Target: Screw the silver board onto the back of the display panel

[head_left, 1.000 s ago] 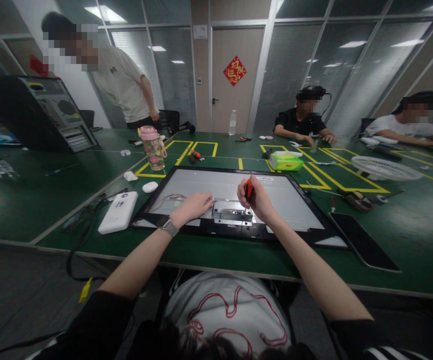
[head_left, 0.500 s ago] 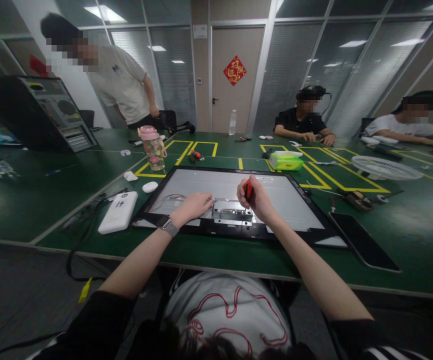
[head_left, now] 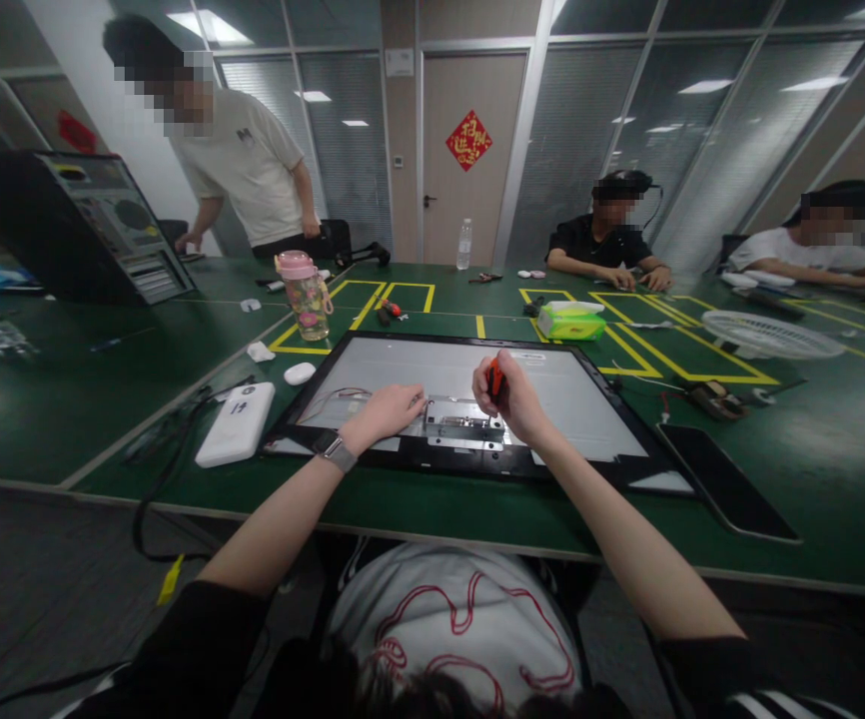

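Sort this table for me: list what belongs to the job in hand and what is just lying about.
In the job: right hand gripping the orange screwdriver; left hand resting on the monitor panel; metal bracket between them.
Lying about: white power bank, pink-lidded bottle, green tissue box, fan grille, computer case.

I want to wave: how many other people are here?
3: standing person back left, person in black opposite, person in white far right. More may be hidden.
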Action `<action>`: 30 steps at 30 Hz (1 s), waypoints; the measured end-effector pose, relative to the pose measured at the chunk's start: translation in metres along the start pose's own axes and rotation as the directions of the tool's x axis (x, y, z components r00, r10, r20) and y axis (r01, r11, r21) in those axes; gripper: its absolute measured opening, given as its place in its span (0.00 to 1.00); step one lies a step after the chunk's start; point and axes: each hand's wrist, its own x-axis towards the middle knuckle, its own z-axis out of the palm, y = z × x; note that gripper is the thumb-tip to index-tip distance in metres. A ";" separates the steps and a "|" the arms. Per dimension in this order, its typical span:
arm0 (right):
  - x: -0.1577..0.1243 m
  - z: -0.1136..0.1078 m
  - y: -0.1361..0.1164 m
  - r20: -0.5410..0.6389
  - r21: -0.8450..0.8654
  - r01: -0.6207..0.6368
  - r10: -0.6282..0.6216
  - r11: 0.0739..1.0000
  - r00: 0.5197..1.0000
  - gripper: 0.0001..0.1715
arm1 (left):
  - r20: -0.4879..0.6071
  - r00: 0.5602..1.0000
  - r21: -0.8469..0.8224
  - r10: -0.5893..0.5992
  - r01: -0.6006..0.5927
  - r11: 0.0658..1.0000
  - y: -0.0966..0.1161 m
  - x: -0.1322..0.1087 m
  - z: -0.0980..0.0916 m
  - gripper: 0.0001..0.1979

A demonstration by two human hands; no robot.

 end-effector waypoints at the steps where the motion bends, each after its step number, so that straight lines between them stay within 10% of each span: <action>1: 0.000 0.000 0.000 0.001 0.002 -0.001 0.001 1.000 1.000 0.31 | -0.001 1.000 0.001 0.001 -0.001 1.000 0.000 0.000 0.000 0.17; 30: 0.000 0.000 0.003 -0.007 -0.025 -0.017 0.017 1.000 1.000 0.31 | 0.015 1.000 0.021 -0.011 0.011 1.000 0.002 0.001 -0.002 0.17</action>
